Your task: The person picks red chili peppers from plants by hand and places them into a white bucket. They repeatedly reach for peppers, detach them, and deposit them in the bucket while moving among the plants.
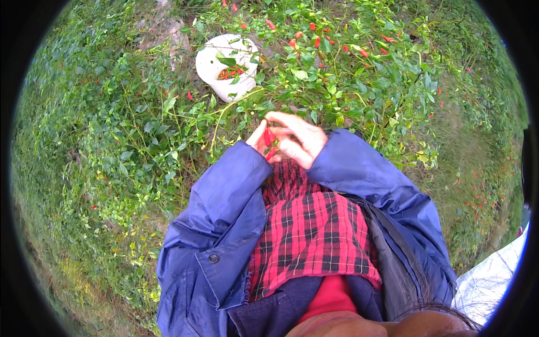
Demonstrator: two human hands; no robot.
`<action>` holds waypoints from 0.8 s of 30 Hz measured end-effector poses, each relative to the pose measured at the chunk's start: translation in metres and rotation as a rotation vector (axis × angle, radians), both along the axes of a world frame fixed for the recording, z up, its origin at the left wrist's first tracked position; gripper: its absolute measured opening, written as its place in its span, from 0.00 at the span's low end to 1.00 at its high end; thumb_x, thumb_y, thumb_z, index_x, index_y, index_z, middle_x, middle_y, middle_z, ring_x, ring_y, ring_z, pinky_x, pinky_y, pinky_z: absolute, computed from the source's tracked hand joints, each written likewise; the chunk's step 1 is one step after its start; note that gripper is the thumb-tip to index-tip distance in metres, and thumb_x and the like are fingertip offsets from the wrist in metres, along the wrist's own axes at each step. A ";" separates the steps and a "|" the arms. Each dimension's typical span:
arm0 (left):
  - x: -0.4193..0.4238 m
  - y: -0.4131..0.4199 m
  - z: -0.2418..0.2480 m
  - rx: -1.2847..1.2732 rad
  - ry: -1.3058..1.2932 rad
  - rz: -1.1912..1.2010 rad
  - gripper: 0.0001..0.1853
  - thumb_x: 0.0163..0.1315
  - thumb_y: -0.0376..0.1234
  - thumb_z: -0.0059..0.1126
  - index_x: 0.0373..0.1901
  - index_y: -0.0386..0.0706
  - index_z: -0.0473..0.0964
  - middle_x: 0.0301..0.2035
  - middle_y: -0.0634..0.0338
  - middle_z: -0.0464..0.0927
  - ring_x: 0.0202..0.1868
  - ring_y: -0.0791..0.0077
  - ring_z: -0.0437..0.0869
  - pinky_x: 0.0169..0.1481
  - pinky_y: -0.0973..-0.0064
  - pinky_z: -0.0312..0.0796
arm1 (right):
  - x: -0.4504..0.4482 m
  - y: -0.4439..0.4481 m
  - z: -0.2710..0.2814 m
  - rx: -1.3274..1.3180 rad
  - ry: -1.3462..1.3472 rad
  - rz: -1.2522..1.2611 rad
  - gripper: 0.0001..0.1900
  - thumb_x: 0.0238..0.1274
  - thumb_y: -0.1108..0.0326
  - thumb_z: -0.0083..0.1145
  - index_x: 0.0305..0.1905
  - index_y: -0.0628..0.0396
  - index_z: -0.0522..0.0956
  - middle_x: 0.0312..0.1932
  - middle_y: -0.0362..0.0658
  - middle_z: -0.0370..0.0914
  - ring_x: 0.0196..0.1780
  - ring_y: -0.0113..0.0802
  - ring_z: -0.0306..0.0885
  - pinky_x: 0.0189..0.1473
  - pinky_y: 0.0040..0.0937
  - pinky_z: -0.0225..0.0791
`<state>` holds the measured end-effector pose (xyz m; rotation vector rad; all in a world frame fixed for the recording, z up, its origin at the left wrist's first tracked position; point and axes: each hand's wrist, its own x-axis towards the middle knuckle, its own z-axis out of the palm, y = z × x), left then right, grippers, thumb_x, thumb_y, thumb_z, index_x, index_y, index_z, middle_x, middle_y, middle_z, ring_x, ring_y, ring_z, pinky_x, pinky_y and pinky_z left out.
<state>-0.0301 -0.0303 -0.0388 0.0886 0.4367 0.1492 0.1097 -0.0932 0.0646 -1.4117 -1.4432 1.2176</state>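
Observation:
My two hands meet in front of my chest, with red chili peppers between them. My left hand cups the peppers from the left side, partly hidden behind them and the other hand. Over them, from the right, curves my right hand, fingers bent and thumb apart from the index finger; whether it grips a pepper is unclear. Just beyond the hands, a white plastic bucket stands among the plants, with red and green chili peppers in its bottom.
Chili plants with ripe red pods surround the bucket and spread to both sides. A leafy stem arches close to my hands, and leaves overhang the bucket's mouth. Something white lies at the lower right edge.

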 end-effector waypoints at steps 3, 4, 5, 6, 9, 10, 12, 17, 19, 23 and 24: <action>-0.024 0.003 0.019 0.129 -0.217 0.032 0.30 0.56 0.56 0.28 0.24 0.39 0.69 0.22 0.52 0.71 0.21 0.65 0.71 0.12 0.82 0.55 | 0.026 -0.008 -0.007 0.044 -0.068 -0.205 0.19 0.56 0.67 0.43 0.53 0.59 0.61 0.49 0.47 0.65 0.53 0.33 0.63 0.51 0.29 0.59; -0.039 0.003 0.034 0.192 -0.104 0.078 0.31 0.55 0.58 0.27 0.20 0.39 0.66 0.20 0.55 0.67 0.17 0.72 0.65 0.11 0.81 0.51 | 0.037 -0.013 -0.011 0.060 -0.162 -0.279 0.19 0.56 0.67 0.43 0.53 0.59 0.61 0.48 0.46 0.66 0.52 0.33 0.64 0.50 0.28 0.59; -0.056 0.024 0.047 0.466 -0.252 -0.007 0.29 0.50 0.59 0.39 0.19 0.40 0.64 0.19 0.60 0.67 0.17 0.77 0.64 0.13 0.83 0.54 | 0.049 -0.018 -0.015 0.036 -0.222 -0.333 0.18 0.56 0.68 0.44 0.53 0.59 0.62 0.47 0.46 0.67 0.50 0.32 0.65 0.50 0.28 0.59; -0.077 0.034 0.065 0.305 -0.045 0.216 0.27 0.42 0.57 0.54 0.17 0.42 0.63 0.18 0.64 0.66 0.18 0.81 0.66 0.16 0.85 0.58 | 0.059 -0.025 -0.021 0.012 -0.258 -0.388 0.18 0.55 0.69 0.45 0.52 0.59 0.63 0.47 0.46 0.67 0.50 0.32 0.65 0.49 0.27 0.60; -0.141 0.087 0.104 0.485 0.209 0.811 0.26 0.48 0.58 0.44 0.22 0.43 0.66 0.22 0.60 0.68 0.24 0.77 0.70 0.16 0.86 0.59 | 0.075 -0.048 -0.039 -0.072 -0.277 -0.448 0.16 0.54 0.70 0.46 0.49 0.60 0.65 0.44 0.46 0.69 0.47 0.31 0.68 0.45 0.26 0.64; -0.159 0.105 0.108 0.467 0.200 0.889 0.24 0.52 0.56 0.40 0.25 0.42 0.67 0.26 0.59 0.69 0.26 0.74 0.71 0.16 0.86 0.60 | 0.075 -0.055 -0.043 -0.126 -0.283 -0.481 0.16 0.53 0.70 0.47 0.48 0.60 0.66 0.42 0.47 0.69 0.45 0.32 0.69 0.43 0.27 0.65; -0.180 0.147 0.093 0.460 0.301 0.913 0.26 0.54 0.57 0.34 0.26 0.42 0.68 0.29 0.57 0.70 0.27 0.70 0.73 0.18 0.83 0.62 | 0.072 -0.070 -0.051 -0.149 -0.258 -0.437 0.16 0.53 0.70 0.47 0.48 0.60 0.67 0.41 0.47 0.70 0.44 0.32 0.70 0.43 0.27 0.66; -0.152 0.210 -0.017 0.225 0.720 0.685 0.27 0.55 0.56 0.35 0.27 0.40 0.67 0.30 0.54 0.71 0.29 0.67 0.72 0.26 0.75 0.68 | 0.054 -0.089 -0.055 -0.244 -0.244 -0.268 0.15 0.53 0.70 0.48 0.46 0.60 0.67 0.39 0.48 0.70 0.42 0.34 0.71 0.43 0.27 0.67; -0.112 0.234 -0.064 0.071 0.775 0.714 0.23 0.56 0.53 0.37 0.26 0.42 0.68 0.27 0.53 0.72 0.27 0.65 0.73 0.32 0.73 0.69 | 0.050 -0.090 -0.053 -0.282 -0.266 -0.248 0.14 0.53 0.70 0.49 0.45 0.61 0.68 0.38 0.48 0.70 0.41 0.33 0.72 0.41 0.26 0.67; -0.050 0.294 -0.120 -0.058 0.590 0.684 0.20 0.57 0.49 0.39 0.30 0.41 0.69 0.27 0.54 0.73 0.29 0.66 0.74 0.38 0.74 0.68 | 0.050 -0.089 -0.045 -0.308 -0.333 -0.207 0.14 0.52 0.69 0.49 0.44 0.61 0.69 0.38 0.46 0.70 0.39 0.32 0.72 0.39 0.24 0.68; -0.045 0.298 -0.125 -0.027 0.605 0.645 0.20 0.57 0.49 0.40 0.31 0.41 0.68 0.28 0.54 0.73 0.30 0.66 0.74 0.39 0.74 0.68 | 0.046 -0.094 -0.034 -0.421 -0.354 -0.190 0.14 0.51 0.69 0.50 0.44 0.61 0.69 0.38 0.46 0.69 0.38 0.32 0.72 0.39 0.24 0.68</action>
